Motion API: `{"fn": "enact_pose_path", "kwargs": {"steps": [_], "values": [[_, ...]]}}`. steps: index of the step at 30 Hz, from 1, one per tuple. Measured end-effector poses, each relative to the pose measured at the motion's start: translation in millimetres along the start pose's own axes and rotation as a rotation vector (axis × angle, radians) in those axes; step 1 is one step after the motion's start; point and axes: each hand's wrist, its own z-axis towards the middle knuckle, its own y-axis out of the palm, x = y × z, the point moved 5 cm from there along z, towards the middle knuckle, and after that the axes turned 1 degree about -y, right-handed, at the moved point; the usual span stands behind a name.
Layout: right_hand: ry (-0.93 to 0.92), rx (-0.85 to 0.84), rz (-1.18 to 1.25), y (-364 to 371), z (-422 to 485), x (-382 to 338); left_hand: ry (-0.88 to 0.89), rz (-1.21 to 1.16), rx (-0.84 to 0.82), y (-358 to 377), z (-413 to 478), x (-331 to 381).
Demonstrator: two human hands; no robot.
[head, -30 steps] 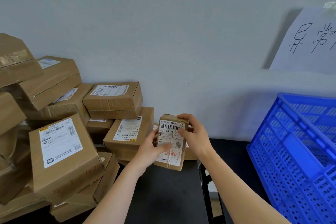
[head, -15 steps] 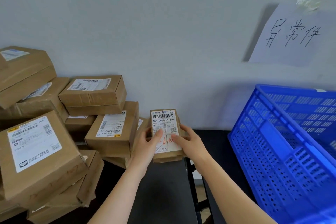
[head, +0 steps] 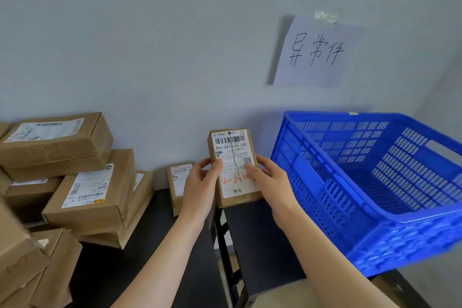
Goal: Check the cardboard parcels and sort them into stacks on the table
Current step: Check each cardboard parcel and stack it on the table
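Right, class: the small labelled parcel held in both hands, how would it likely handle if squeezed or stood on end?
Probably stiff: the parcel shows straight edges between the left hand and right hand. Likely light, as thumbs and fingertips alone hold it. Stood on end it may tip: tall and narrow.

Bare left hand point(head: 200, 189), bare right hand point(head: 273, 184), left forearm point(head: 160, 252), right forearm point(head: 325, 252) uncovered

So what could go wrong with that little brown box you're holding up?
1. The small brown cardboard parcel is gripped only at its sides by the left hand and right hand, right by the gap between the black tables. A slip might drop it down there.
2. The brown cardboard boxes piled on the left lie tilted and uneven, so a bump could topple them.
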Motion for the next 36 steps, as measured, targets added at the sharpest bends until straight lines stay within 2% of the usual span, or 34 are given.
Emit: {"fn": "enact_pose_path", "kwargs": {"steps": [7,11,15,20,23,27,32,36], "values": [[-0.161,0.034,-0.005,-67,13,-51,0.179,0.081,-0.053,74,2,41],[-0.199,0.092,0.052,-132,37,-79,0.248,0.130,-0.061,140,16,73],[-0.209,0.155,0.024,-210,72,-95,0.225,0.127,-0.105,222,33,89],[-0.114,0.173,-0.036,-314,132,-91,0.153,0.233,-0.158,333,65,84],[-0.027,0.131,-0.105,-360,167,-75,0.058,0.294,-0.185,384,88,64],[0.177,-0.020,-0.256,-394,217,-35,-0.200,0.408,-0.165,421,119,12],[0.384,-0.229,-0.461,-384,262,38,-0.477,0.515,-0.034,416,145,-60],[0.514,-0.402,-0.547,-360,277,94,-0.626,0.576,0.016,397,153,-116]]}}
